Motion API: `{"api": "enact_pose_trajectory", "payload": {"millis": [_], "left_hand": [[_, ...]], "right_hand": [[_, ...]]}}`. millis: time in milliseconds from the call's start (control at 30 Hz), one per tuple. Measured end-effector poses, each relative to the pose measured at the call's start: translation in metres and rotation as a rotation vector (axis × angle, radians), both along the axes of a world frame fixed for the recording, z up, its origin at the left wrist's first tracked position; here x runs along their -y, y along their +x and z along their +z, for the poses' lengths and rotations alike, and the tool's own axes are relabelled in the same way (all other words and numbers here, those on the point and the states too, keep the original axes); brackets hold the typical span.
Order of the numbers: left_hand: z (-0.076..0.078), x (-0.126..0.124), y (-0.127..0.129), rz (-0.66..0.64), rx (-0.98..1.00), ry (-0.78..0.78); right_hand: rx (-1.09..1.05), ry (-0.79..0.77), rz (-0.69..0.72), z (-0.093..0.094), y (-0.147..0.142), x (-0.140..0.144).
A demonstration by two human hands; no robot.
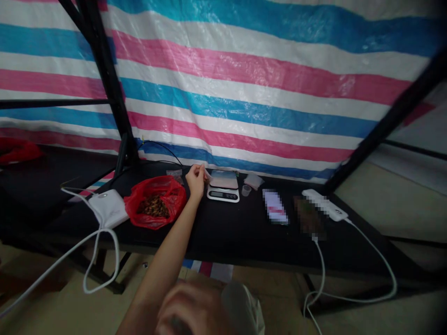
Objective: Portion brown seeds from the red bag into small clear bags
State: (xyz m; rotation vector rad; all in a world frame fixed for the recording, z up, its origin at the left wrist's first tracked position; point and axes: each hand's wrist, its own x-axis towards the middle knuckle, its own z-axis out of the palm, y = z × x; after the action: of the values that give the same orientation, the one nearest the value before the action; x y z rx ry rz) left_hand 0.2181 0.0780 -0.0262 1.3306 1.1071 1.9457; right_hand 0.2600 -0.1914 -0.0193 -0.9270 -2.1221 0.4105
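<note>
My left hand (pixel 196 180) reaches over the black table, its fingers pinched on a small clear plastic bag (pixel 208 175) beside the scale. The white digital scale (pixel 223 194) has a flat plate on top and a dark display in front. Left of this hand is an open red plastic bag (pixel 176 200) with small brown dried pieces (pixel 154 206) inside. My right hand (pixel 195 307) is close to the camera at the bottom, blurred, with curled fingers. Next to it is a greyish, partly shiny thing (pixel 240 304); whether the hand grips it is unclear.
Right of the scale are a small clear cup (pixel 246 190), clear plastic bags (pixel 253 180), a phone (pixel 275 206), a blurred-out device (pixel 309 217) and a white power strip (pixel 324 204). White cables hang over the front edge. A white box (pixel 108 208) is on the left. Striped sheeting (pixel 237 93) hangs behind.
</note>
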Motion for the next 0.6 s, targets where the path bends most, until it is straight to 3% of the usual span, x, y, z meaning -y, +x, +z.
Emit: {"api": "enact_pose_trajectory", "payload": {"millis": [67, 133, 233, 300, 433, 600], "left_hand": [[0.002, 0.005, 0.001, 0.101, 0.0, 0.039], [0.003, 0.011, 0.004, 0.117, -0.041, 0.076], [0.003, 0.017, 0.011, -0.027, -0.156, 0.105], [0.001, 0.017, 0.015, -0.102, -0.209, 0.115], [-0.001, 0.01, 0.016, -0.123, -0.224, 0.102], [0.001, 0.002, 0.012, -0.174, -0.289, 0.08]], "right_hand": [[-0.119, -0.055, -0.3, 0.013, 0.024, -0.046], [-0.196, 0.037, -0.473, 0.024, 0.048, -0.105], [-0.209, 0.103, -0.537, 0.033, 0.076, -0.188], [-0.213, 0.02, -0.446, 0.03, 0.086, -0.222], [-0.306, -0.117, -0.284, 0.009, 0.09, -0.242], [-0.385, -0.087, -0.339, -0.009, 0.081, -0.237]]}}
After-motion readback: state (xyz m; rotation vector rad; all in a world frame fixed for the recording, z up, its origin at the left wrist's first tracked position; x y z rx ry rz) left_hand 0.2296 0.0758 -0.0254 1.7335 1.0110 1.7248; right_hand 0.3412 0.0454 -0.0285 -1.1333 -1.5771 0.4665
